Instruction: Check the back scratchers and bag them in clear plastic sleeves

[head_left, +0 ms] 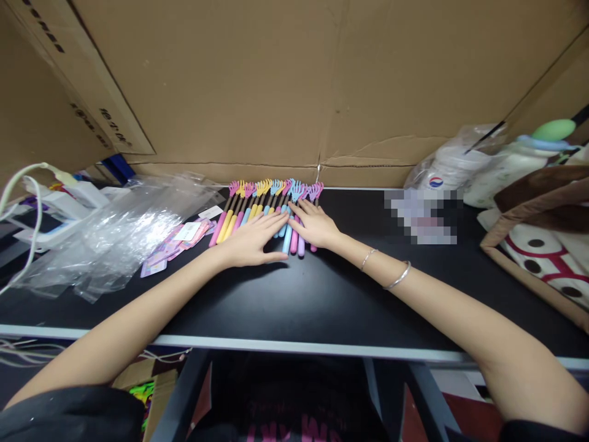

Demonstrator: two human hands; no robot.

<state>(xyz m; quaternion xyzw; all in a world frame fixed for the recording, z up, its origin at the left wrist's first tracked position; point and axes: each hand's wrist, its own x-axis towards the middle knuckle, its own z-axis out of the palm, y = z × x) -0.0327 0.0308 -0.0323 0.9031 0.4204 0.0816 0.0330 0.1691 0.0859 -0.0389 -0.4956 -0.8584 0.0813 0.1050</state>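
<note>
A row of colourful back scratchers lies side by side on the black table, claw heads toward the cardboard and handles toward me. Their handles are pink, yellow, blue and purple, with dark shafts. My left hand rests flat over the middle of the row, fingers stretched out and thumb pointing right. My right hand lies over the right end of the row, its fingers spread across the scratchers there. Both hands cover parts of several handles, and neither is wrapped around one.
Clear plastic bags and printed cards lie left, beside a white power strip with cables. A cup with a Pepsi logo, a white bottle and a brown-trimmed bag stand right. A cardboard wall closes the back.
</note>
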